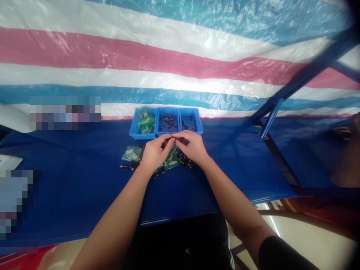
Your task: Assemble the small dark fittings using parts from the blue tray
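Note:
My left hand (155, 153) and my right hand (192, 145) meet fingertip to fingertip just in front of the blue bins. Both are pinched closed; whatever lies between the fingertips is too small and covered to make out. Below them on the table are green-tinted plastic bags (172, 160) with pale pieces inside. Small dark and brass-coloured metal parts (186, 161) lie beside the bags, partly under my right hand. Another small bag (131, 153) rests left of my left hand, with more dark metal parts (135, 165) near it.
Three joined blue bins stand behind my hands: the left bin (131, 132) holds green bags, the middle bin (161, 132) small metal parts, the right bin (200, 127) thin dark pieces. A blue metal frame (271, 101) slants at right. A blurred person's arm (348, 161) shows at the right edge.

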`<state>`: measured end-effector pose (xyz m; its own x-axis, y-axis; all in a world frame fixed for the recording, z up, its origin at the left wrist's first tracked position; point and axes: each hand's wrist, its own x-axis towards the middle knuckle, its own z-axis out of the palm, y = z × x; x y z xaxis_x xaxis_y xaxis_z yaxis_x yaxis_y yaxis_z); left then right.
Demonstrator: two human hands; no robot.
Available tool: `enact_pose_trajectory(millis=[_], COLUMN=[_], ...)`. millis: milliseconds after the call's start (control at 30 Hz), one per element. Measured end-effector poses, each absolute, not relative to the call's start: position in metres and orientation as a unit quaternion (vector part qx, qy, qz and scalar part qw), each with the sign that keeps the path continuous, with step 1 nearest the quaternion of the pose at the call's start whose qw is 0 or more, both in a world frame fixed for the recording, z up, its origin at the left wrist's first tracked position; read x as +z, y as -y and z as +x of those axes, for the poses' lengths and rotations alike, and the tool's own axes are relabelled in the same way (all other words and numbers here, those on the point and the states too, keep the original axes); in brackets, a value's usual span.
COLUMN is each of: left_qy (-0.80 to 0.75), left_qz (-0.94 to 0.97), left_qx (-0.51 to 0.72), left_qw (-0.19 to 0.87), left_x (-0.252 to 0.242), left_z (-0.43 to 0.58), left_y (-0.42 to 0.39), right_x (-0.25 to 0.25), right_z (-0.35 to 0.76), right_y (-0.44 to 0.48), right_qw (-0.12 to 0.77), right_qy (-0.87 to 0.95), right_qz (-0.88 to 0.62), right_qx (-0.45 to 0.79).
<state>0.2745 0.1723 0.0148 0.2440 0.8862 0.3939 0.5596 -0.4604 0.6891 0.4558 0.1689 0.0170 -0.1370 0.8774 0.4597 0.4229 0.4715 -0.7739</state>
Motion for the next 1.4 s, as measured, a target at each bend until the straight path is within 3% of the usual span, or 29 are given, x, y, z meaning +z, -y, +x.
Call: enact_pose_trajectory(millis=[800,1400], left_qy=[-0.493,-0.547], left_qz=[0.742,0.715], left_qx=[0.400,0.405], left_qw=[0.215,0.160], left_x=[0.0175,0.0187], left_z=[0.2758,0.2759], left_y=[-0.1715,-0.1708], right_x=[0.0149,0.0181], right_z=[0.4575,0.4553], right_y=[-0.1694,-0.1679], right_qw=[0.460,0.400], right_qy=[0.737,0.701], right_qz=[-0.459,-0.515], right_qx=[0.185,0.288])
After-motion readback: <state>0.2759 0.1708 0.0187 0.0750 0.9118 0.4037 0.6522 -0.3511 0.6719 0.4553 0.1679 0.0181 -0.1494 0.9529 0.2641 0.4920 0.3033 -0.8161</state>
